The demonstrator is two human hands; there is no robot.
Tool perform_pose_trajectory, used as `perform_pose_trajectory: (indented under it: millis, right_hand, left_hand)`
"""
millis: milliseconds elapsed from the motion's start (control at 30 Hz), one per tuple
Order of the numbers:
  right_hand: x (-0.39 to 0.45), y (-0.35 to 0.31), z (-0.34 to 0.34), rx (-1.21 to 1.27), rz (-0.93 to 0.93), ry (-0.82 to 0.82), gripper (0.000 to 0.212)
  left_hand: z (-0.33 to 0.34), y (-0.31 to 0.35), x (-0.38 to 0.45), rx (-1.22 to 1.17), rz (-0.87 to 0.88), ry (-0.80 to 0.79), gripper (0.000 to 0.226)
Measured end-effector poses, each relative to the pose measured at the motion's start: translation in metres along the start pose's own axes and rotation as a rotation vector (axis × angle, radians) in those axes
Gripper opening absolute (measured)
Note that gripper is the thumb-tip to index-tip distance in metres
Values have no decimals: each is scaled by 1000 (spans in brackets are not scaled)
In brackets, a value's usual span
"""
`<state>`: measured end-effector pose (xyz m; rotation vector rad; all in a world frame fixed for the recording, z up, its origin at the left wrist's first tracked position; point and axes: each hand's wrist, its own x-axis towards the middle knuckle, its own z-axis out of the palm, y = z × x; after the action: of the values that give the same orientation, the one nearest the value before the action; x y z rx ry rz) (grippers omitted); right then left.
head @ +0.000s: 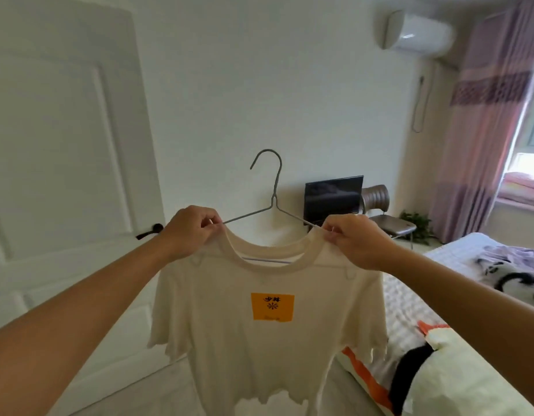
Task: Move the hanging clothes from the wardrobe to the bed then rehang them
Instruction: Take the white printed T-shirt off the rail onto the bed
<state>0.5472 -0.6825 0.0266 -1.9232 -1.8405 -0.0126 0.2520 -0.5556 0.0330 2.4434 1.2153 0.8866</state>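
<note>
Centre frame, I have the cream T-shirt (268, 322) on its wire hanger (271, 202), held up in the air. Left hand (189, 232) and right hand (354, 243) each pinch a shoulder at the collar. Probably the rehanging step; wardrobe out of view. Next: grab the hook, turn toward the rail. Bed (458, 259) lower right.

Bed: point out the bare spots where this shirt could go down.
The bed shows one free strip: pale quilt between the purple blanket and the orange-trimmed pillow. Its near end is crowded by that pillow. Both hands, left and right, hold the shirt on its hanger.
</note>
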Motion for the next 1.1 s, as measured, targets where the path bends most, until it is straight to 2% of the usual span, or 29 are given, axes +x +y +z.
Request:
perform_pose_trajectory:
  millis: [333, 533, 700, 1100]
  right_hand:
    - [-16, 109, -24, -120, 304, 55, 16]
    - [-61, 168, -29, -146, 505, 84, 15]
    - [-107, 223, -37, -146, 616, 124, 16]
    - [-188, 379, -70, -187, 815, 52, 15]
  left_hand:
    - [123, 54, 117, -57, 287, -240, 13]
    - [201, 103, 150, -120, 431, -393, 17]
    - [274, 154, 163, -133, 523, -511, 12]
    - [450, 282, 174, -149, 523, -659, 12]
